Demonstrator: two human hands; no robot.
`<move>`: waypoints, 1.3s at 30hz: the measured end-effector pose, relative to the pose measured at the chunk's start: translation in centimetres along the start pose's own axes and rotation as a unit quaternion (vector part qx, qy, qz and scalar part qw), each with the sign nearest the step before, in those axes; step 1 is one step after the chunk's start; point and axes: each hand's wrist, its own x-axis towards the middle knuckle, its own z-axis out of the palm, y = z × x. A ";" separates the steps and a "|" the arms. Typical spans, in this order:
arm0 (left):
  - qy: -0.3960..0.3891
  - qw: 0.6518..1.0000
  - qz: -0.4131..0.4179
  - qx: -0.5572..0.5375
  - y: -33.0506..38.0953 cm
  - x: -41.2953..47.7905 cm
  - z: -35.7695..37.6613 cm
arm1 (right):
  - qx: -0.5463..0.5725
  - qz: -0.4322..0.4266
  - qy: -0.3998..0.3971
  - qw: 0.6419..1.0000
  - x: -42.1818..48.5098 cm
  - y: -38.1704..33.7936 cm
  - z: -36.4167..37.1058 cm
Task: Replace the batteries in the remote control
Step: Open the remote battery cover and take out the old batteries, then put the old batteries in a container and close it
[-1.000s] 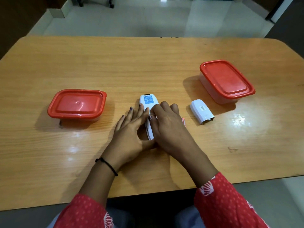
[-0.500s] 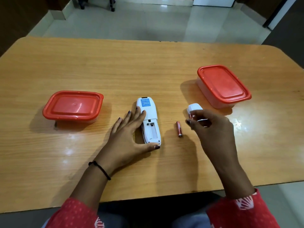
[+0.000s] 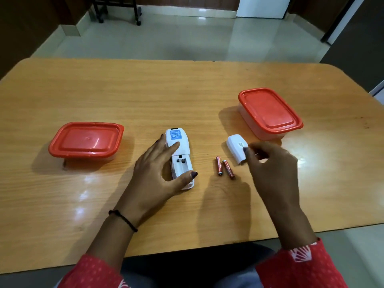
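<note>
Toward the left and right edges of the desk [image 3: 187,96], the left container [image 3: 86,140] and the right container [image 3: 270,113] are set, both red-lidded. Pale floor tiles are seen beyond the far edge. At mid-desk the remote control [image 3: 180,146] lies back-up with its bay uncovered. It is braced by the left hand [image 3: 153,175], fingers spread and thumb at its near end. The right hand [image 3: 274,169] is held, fingers loosely curled, over the battery cover [image 3: 235,147]; contact cannot be told. Two batteries [image 3: 223,167] lie between remote and cover.

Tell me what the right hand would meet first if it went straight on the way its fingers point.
The white plastic battery cover, lying just ahead of the right hand. One fingertip overlaps its near end in this view; whether it touches or hovers is unclear.
</note>
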 end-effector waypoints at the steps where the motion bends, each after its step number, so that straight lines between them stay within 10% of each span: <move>1: 0.020 1.000 0.006 -0.017 0.3 0.0 0.1 | 0.007 -0.011 0.040 0.999 0.6 0.4 -0.4; 10: 0.086 0.991 0.068 -0.072 2.7 1.1 1.5 | -0.119 0.046 -0.004 0.992 6.9 4.8 2.0; 23: 0.036 0.958 0.008 -0.283 6.2 -1.8 1.8 | 0.106 -0.161 0.141 0.971 -3.7 -1.1 -4.7; 31: -0.113 0.663 -0.132 -0.728 9.2 -10.1 1.8 | 0.167 -0.227 0.015 0.959 -16.6 -4.6 -7.3; 39: -0.020 0.603 -0.182 -0.777 8.9 -16.1 1.3 | 0.161 -0.262 -0.053 0.950 -20.5 -5.4 -8.8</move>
